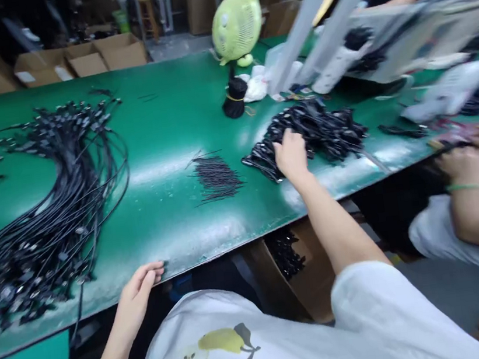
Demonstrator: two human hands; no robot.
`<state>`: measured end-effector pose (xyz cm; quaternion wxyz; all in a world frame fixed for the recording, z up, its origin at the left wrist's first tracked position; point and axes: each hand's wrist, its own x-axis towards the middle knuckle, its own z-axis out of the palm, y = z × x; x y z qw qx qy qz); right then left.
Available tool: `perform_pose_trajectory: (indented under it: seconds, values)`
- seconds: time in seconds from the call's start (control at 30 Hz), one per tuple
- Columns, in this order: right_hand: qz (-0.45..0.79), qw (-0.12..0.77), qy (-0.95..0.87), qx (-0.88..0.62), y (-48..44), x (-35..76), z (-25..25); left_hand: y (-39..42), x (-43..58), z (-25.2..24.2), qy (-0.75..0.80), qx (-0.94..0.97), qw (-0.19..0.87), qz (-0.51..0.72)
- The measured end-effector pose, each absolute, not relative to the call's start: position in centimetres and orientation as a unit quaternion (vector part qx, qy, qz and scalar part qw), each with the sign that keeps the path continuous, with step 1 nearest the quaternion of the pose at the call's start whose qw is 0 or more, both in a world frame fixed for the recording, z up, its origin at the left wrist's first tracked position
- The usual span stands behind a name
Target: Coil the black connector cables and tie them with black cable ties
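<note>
At the near edge of the green table, my left hand (142, 282) rests with its fingers stretched out and holds nothing I can make out; a tiny dark spot shows at its fingertips. My right hand (293, 155) reaches into a heap of black bundled cables (332, 129), its fingers bent around some at the heap's left side. The fingertips are partly hidden there. Between my hands lies a flat batch of thin black ties (218, 176). A large spread of long black cables (83, 165) with connectors at the ends covers the left of the table.
A green fan (237, 24) stands at the back beside a banded black bundle (235, 99). Grey posts (304, 21) rise behind the heap. Below the edge is a cardboard box (315, 269) with black pieces. At right, a co-worker's hands (467, 164) work at the table.
</note>
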<state>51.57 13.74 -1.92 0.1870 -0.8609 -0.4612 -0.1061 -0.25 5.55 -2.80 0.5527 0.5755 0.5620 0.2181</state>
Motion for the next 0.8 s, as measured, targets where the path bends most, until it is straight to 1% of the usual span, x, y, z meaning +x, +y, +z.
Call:
perform_pose_trajectory:
  seconds: [0.13, 0.17, 0.2, 0.27, 0.33, 0.43, 0.53, 0.63, 0.7, 0.8]
  values:
    - [-0.079, 0.207, -0.519, -0.826, 12.6, 50.8, -3.8, 6.9, -1.9, -0.8, 0.587, 0.678, 0.374, 0.238]
    - [-0.095, 0.206, -0.565, -0.793, 12.4, 51.0, -4.3, 7.5, -2.6, -0.4, 0.593, 0.698, 0.318, 0.245]
    - [-0.135, 0.231, -0.583, -0.768, 12.3, 51.3, -4.6, 8.1, -3.4, -0.1, 0.601, 0.714, 0.261, 0.247]
    - [-0.155, 0.256, -0.632, -0.714, 12.1, 51.4, -4.9, 9.6, -4.9, 0.4, 0.621, 0.732, 0.138, 0.243]
    - [-0.158, 0.275, -0.662, -0.679, 11.8, 50.7, -4.2, 11.4, -6.3, 0.8, 0.647, 0.732, 0.035, 0.21]
    - [-0.162, 0.273, -0.655, -0.686, 11.4, 47.7, -2.0, 15.0, -8.0, 1.3, 0.669, 0.727, -0.05, 0.148]
    - [-0.138, 0.238, -0.652, -0.707, 12.2, 43.4, 0.3, 19.6, -9.3, 2.0, 0.676, 0.724, -0.066, 0.124]
    - [-0.066, 0.208, -0.71, -0.669, 14.0, 38.5, 1.6, 23.7, -10.3, 2.6, 0.674, 0.733, 0.012, 0.09]
    - [-0.018, 0.19, -0.751, -0.631, 15.1, 34.9, 2.1, 24.9, -10.5, 2.7, 0.658, 0.747, 0.054, 0.079]
    - [0.054, 0.186, -0.814, -0.547, 16.2, 28.3, 2.7, 23.9, -10.0, 3.4, 0.637, 0.763, 0.061, 0.094]
